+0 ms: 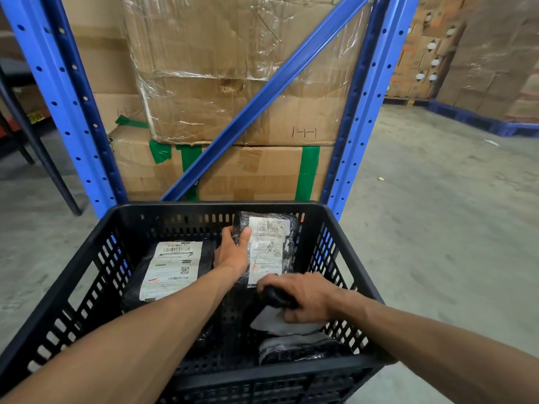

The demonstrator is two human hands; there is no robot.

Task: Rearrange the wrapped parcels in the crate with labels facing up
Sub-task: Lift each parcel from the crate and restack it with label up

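A black slatted plastic crate (87,252) stands on the floor below me. At its far right a black wrapped parcel (267,246) leans against the back wall, its white label facing me. My left hand (232,252) grips that parcel's left edge, and my right hand (300,295) is closed on its lower end. On the left a second black parcel (172,269) lies with its label up. Under my right hand, near the front right, lies a grey and black parcel (285,330) with no label showing.
A blue metal rack upright (67,106) and diagonal brace (262,97) rise just behind the crate, with taped cardboard boxes (233,83) stacked inside. Grey concrete floor (437,214) spreads to the right. More boxes on blue pallets (481,118) stand at the far right.
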